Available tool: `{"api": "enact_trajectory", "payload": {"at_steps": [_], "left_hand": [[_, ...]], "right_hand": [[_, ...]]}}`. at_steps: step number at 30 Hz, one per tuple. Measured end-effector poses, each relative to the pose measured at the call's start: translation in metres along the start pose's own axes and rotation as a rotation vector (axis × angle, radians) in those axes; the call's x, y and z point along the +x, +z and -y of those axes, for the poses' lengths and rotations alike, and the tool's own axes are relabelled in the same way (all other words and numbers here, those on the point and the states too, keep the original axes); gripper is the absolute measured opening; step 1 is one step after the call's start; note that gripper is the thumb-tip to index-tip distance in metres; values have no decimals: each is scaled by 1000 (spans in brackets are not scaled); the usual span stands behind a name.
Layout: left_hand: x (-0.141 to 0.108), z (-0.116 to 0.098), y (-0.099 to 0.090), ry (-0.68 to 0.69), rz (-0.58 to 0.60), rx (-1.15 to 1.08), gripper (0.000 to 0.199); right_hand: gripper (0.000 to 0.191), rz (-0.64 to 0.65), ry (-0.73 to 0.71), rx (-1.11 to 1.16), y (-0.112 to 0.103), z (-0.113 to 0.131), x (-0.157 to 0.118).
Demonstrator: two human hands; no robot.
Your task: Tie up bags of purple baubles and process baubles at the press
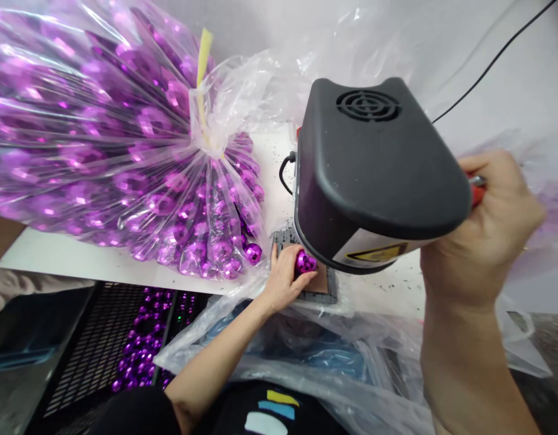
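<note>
A purple mirrored ball (305, 261) sits in the fingers of my left hand (284, 275), low over a dark grey base plate (324, 297) on the white table. Just above and to the right stands a black machine (383, 163) with a round vent on top and a yellow warning label; it hides part of the plate. My right hand (496, 223) is closed at the machine's right side, around a handle (478, 188) of which only a red and metal bit shows.
A tied clear bag (125, 133) full of purple mirrored balls fills the left of the white table (57, 254). Below it, a black mesh crate (89, 338) holds more purple balls. Clear plastic sheeting (279, 368) hangs along the front edge. A black cable (491, 60) runs at upper right.
</note>
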State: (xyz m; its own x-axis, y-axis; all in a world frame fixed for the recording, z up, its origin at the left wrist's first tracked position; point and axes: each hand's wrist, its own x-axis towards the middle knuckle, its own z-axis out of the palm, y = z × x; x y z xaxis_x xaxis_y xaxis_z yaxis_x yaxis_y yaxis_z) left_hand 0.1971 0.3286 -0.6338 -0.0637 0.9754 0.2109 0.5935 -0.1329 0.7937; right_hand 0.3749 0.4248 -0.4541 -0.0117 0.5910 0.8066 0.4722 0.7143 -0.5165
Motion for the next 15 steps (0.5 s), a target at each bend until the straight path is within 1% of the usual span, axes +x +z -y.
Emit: {"api": "enact_trajectory", "payload": {"at_steps": [4, 6, 8, 10, 12, 15], "left_hand": [[-1, -1, 1, 20, 3, 15, 40], [-1, 0, 1, 32, 3, 18, 43], [-1, 0, 1, 40, 0, 14, 44], [0, 0, 1, 40, -5, 13, 43], [0, 0, 1, 38, -10, 16, 43], [0, -1, 1, 46, -15, 19, 42]], "right_hand": [[22, -67, -68, -99, -13, 4, -31], [24, -91, -61, -152, -20, 6, -51], [25, -80, -31, -191, -24, 10, -67], [22, -38, -12, -116, -25, 13, -78], [13, 13, -10, -13, -24, 14, -85], [5, 16, -25, -6, -22, 11, -94]]}}
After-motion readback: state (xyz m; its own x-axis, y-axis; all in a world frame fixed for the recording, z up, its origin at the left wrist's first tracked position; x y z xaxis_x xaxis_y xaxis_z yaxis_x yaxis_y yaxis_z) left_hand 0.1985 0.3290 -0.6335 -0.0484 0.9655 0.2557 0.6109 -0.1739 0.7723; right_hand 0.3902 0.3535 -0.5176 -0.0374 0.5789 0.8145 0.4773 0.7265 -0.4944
